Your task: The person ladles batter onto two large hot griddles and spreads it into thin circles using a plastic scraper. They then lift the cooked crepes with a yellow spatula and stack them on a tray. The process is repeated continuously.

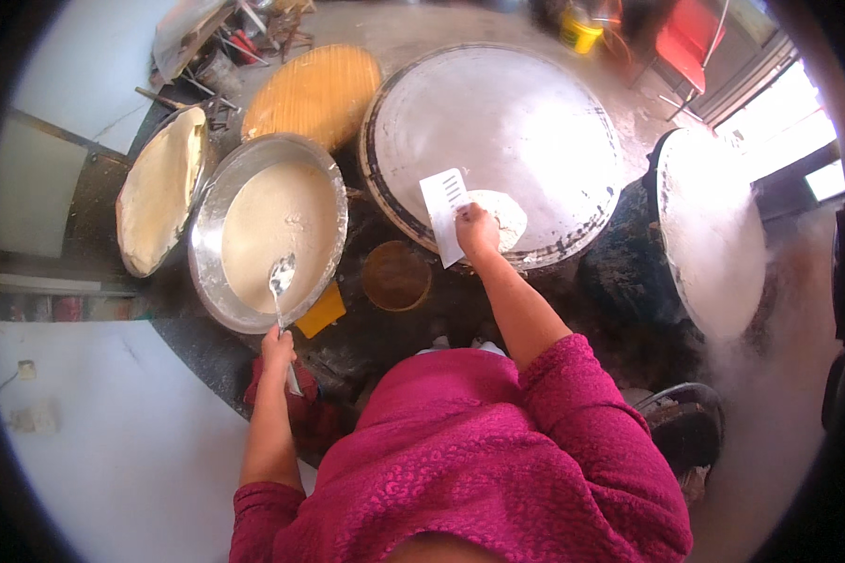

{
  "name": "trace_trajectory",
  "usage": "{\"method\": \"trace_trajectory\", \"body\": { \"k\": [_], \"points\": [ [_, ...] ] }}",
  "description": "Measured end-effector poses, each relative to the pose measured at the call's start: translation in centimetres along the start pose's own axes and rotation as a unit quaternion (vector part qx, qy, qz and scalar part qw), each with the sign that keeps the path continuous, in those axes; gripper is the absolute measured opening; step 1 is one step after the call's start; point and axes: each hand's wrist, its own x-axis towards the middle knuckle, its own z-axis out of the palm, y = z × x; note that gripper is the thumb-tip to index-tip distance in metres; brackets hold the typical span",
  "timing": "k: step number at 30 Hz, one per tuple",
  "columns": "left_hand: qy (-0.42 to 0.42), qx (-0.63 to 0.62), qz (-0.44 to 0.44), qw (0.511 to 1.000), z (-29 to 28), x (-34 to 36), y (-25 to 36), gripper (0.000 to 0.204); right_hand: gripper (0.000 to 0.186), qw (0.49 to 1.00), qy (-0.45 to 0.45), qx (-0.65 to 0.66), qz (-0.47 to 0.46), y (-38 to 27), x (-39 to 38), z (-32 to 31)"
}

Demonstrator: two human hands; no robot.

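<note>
My left hand [277, 350] is closed round the handle of a metal ladle [283, 272]. The ladle's batter-smeared bowl hangs over a wide metal basin [208, 246] of pale, creamy batter [277, 220]. To the right lies a large round griddle [479, 117] with a dark rim. On its near part is a puddle of batter [510, 223]. Beside that puddle, my right hand [479, 230] grips a flat white scraper [440, 211] with several slots, held above the griddle's near edge. Whether the scraper touches the surface cannot be told.
A second round griddle [709, 239], coated pale, gives off steam at the right. Behind the basin leans a round wooden board [312, 98]; a big pale round sheet [160, 195] stands left. Farther off are a red chair [689, 45] and a yellow bucket [580, 35].
</note>
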Motion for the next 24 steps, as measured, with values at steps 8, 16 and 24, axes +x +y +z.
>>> {"method": "trace_trajectory", "body": {
  "k": [8,16,24],
  "points": [
    [-0.111,0.028,-0.107,0.988,-2.3,1.7,-0.4,0.051,0.016,0.980,0.055,0.095,0.164,7.6,2.8,-6.4],
    [-0.112,-0.113,-0.131,0.979,-4.3,1.7,-2.6,0.031,0.022,0.972,-0.018,0.221,0.072,6.7,-1.0,-4.8],
    [-0.089,-0.211,-0.264,0.937,-0.5,-1.6,-14.7,0.013,0.015,0.989,0.071,0.111,0.067,10.7,1.4,-6.2]
  ]
}}
